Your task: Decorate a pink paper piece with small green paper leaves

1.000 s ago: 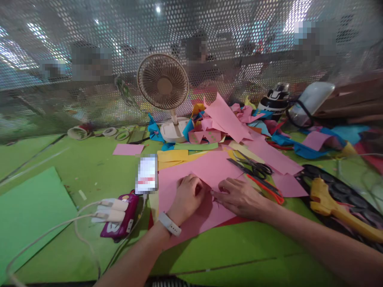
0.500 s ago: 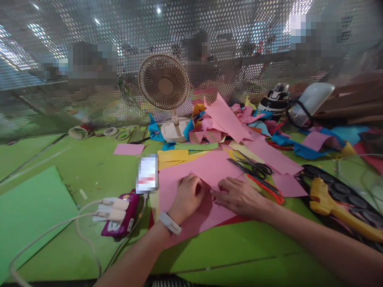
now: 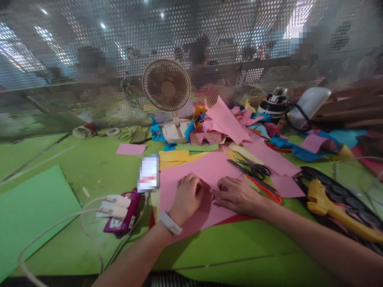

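Note:
A large pink paper sheet [image 3: 209,169] lies on the green table [image 3: 89,167] in front of me. My left hand [image 3: 187,197] rests on it with curled fingers pressing down near a fold; a white band sits on that wrist. My right hand [image 3: 236,195] lies flat on the same sheet, fingers stretched leftward, fingertips almost meeting the left hand. Nothing is lifted off the table.
Black scissors [image 3: 254,169] and a red-handled tool lie right of the sheet. A small fan [image 3: 166,85] stands behind a heap of coloured paper scraps [image 3: 227,119]. A phone [image 3: 148,173] and a magenta power bank [image 3: 122,213] with white cables sit left. A yellow glue gun [image 3: 326,203] lies right.
Both hands stay on the pink sheet with almost no movement; the view has shifted slightly.

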A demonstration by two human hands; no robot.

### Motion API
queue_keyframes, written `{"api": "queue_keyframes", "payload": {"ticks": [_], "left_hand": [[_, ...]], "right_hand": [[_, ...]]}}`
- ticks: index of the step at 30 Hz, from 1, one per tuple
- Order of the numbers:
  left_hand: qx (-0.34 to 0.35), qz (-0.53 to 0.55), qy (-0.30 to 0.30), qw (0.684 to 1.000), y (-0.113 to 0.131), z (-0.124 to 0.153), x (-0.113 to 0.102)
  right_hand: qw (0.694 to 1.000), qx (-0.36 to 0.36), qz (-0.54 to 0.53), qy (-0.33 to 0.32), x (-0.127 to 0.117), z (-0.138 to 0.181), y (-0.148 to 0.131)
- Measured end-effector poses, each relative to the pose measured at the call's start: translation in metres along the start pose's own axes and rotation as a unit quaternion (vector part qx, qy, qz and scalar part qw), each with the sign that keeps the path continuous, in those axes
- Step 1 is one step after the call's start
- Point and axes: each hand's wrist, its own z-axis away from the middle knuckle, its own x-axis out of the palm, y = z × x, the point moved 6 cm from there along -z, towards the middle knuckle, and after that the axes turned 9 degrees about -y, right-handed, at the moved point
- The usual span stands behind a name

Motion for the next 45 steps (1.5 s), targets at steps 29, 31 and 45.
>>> {"api": "queue_keyframes", "payload": {"ticks": [29, 31, 45], "left_hand": [[-0.032, -0.001, 0.000, 0.999, -0.013, 0.001, 0.001], [-0.036, 0.003, -0.012, 0.999, -0.014, 0.001, 0.003], [-0.015, 0.002, -0.007, 1.000, -0.014, 0.003, 0.005]], "right_hand": [[1.000, -0.010, 0.011, -0.003, 0.000, -0.001, -0.003], [1.000, -0.010, 0.015, -0.003, 0.001, -0.001, -0.002], [1.000, 0.005, 0.006, 0.003, 0.004, -0.002, -0.001]]}}
